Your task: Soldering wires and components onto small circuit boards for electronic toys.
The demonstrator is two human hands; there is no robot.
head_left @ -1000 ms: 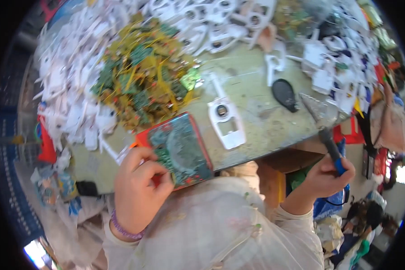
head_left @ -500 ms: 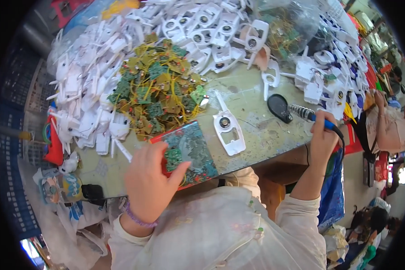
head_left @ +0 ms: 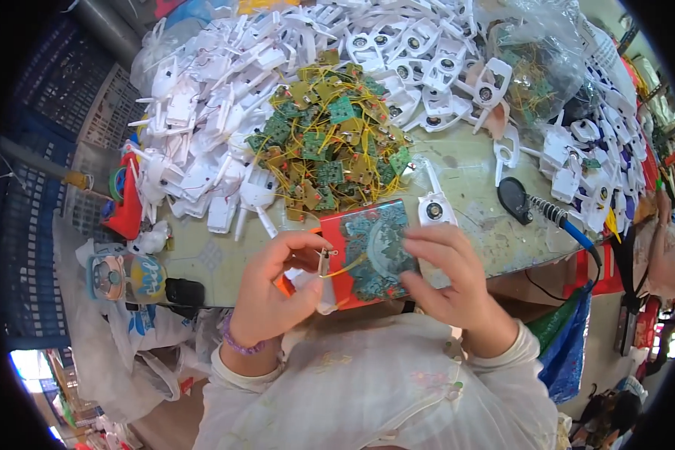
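My left hand (head_left: 281, 281) pinches a small circuit board (head_left: 325, 262), turned edge-on, with a yellow wire (head_left: 350, 265) trailing from it to the right. Below it lies a red-edged slab with a worn, blotchy green top (head_left: 382, 251). Over the slab's right edge hovers my right hand (head_left: 450, 281), fingers apart and holding nothing I can see. Just beyond that hand is a white plastic housing (head_left: 435, 206) with a round metal part, partly covered by the fingers. The blue-handled soldering iron (head_left: 577, 235) rests in a coiled-spring stand with a round black base (head_left: 513, 196).
A heap of circuit boards with yellow wires (head_left: 330, 142) sits mid-table. White housings (head_left: 210, 127) pile up at left, back and right. A plastic bag of boards (head_left: 536, 82) stands back right. At the left edge are a clear bottle (head_left: 120, 277) and a black object (head_left: 184, 292).
My right hand has let go of the soldering iron, now in its stand, and come left to the slab. My left hand has lifted the circuit board off the slab. The view has shifted.
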